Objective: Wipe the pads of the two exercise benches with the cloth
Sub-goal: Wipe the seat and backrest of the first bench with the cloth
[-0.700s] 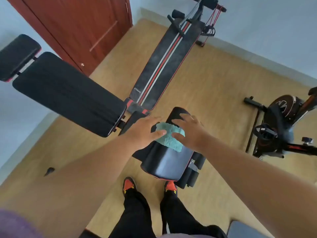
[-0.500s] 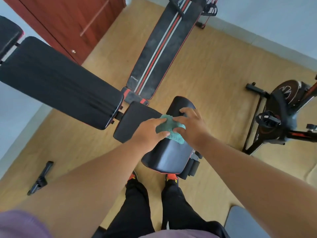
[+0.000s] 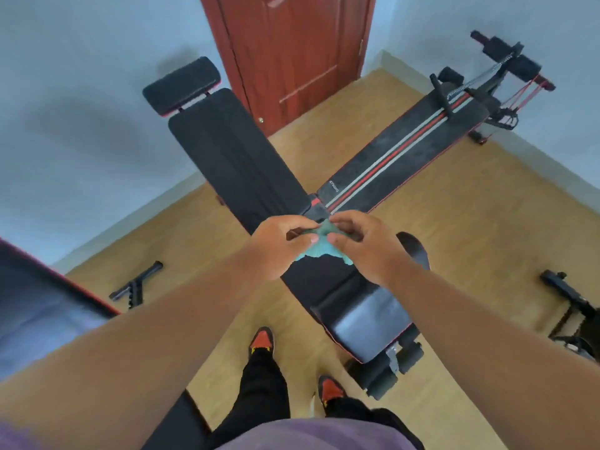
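Observation:
A small teal cloth point(image 3: 321, 246) is lifted in the air above the black seat pad point(image 3: 357, 306) of the near bench. My left hand point(image 3: 279, 245) pinches its left side and my right hand point(image 3: 363, 245) pinches its right side. Beyond my hands, the bench's long black back pad point(image 3: 233, 157) slopes up to a small head pad point(image 3: 181, 84). The second bench has a black pad with red and grey stripes point(image 3: 406, 164) and stretches to the far right.
A red-brown door point(image 3: 292, 53) stands behind the benches. A loose black metal part point(image 3: 136, 284) lies on the wooden floor at the left. Black equipment point(image 3: 571, 306) stands at the right edge. A dark padded surface with red trim point(image 3: 42, 297) is at the near left.
The cloth has left the seat pad and is now held up between both hands. The view has swung so the benches appear more upright and centred.

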